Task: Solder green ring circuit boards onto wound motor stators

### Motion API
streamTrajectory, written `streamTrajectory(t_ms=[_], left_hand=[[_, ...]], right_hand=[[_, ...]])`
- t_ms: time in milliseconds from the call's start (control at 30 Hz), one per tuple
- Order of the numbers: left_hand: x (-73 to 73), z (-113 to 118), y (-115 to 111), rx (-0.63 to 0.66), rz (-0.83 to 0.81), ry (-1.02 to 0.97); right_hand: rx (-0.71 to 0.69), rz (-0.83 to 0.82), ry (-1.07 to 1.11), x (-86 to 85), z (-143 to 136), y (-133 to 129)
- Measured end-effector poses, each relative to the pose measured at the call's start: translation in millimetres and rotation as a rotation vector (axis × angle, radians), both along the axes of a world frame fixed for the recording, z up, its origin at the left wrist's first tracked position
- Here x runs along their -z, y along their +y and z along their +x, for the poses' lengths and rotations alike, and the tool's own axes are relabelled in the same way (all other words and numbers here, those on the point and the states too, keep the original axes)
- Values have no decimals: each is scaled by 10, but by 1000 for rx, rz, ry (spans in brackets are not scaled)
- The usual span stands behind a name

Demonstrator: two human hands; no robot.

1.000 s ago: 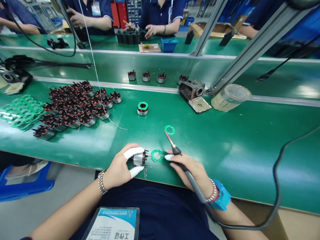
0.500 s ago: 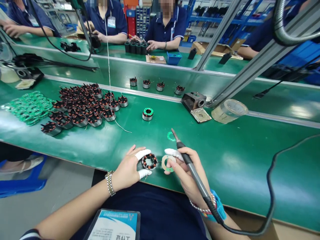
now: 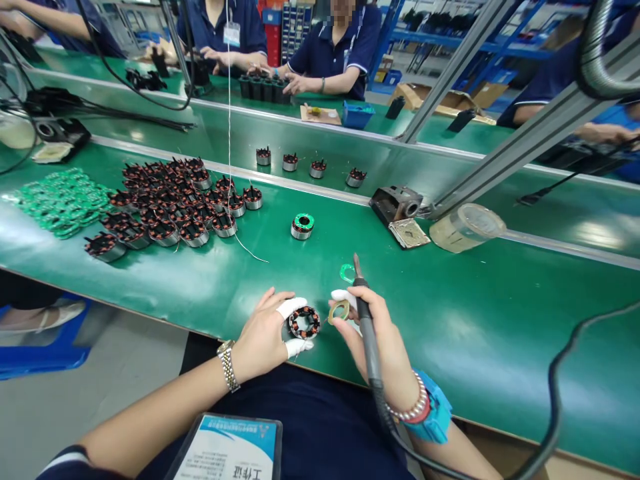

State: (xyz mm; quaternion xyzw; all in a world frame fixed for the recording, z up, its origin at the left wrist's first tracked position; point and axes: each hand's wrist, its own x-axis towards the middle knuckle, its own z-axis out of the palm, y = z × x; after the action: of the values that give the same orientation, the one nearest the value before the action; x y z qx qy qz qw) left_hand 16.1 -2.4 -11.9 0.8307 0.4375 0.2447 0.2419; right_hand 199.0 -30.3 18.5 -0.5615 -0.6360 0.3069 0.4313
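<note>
Turned since the earlier frame, the thin ring (image 3: 331, 313) at your fingertips now stands tilted, narrower to the view, where half a second ago its pale flat face showed; the soldering iron (image 3: 367, 320) points more steeply up the frame. Your right hand (image 3: 384, 337) does two jobs just right of lower centre: thumb and a white-covered finger pinch the ring, while the iron's handle lies across the same hand, probably so that you need not put it down. Its tip points up and away, which seems to keep the hot end clear of your fingers. Your left hand (image 3: 265, 330), at lower centre, clamps a wound stator (image 3: 295, 325) between two white-covered digits on opposite sides, leaving its face and copper coils bare to your eye. Ring and stator are apart but near, and a fine wire shows between them; whether it joins both, you cannot tell from here. Just above the right hand, a green ring (image 3: 343, 275) lies flat on the green bench (image 3: 440, 320), close by the iron. Farther up, near centre, one stator (image 3: 301, 234) sits upright with a green board on top. At left, the crowd of stators (image 3: 165, 207) and the heap of green boards (image 3: 63, 203) lie side by side, likely grouped by kind for easy picking.
</note>
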Motion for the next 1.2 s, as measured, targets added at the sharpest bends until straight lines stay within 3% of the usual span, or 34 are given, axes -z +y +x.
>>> streamTrajectory(t_ms=[167, 367, 633, 900, 1200], left_hand=[[3, -3, 18, 12, -38, -13], [-22, -10, 32, 43, -51, -20], [-30, -19, 41, 53, -77, -26], [-57, -18, 79, 89, -132, -41], [-78, -17, 89, 88, -168, -32]], right_hand=[[-143, 132, -162, -83, -47, 58], [-276, 113, -245, -94, -127, 153], [-325, 135, -282, -50, -136, 169], [-480, 173, -367, -122, -88, 214], [-556, 176, -387, -156, -52, 217]])
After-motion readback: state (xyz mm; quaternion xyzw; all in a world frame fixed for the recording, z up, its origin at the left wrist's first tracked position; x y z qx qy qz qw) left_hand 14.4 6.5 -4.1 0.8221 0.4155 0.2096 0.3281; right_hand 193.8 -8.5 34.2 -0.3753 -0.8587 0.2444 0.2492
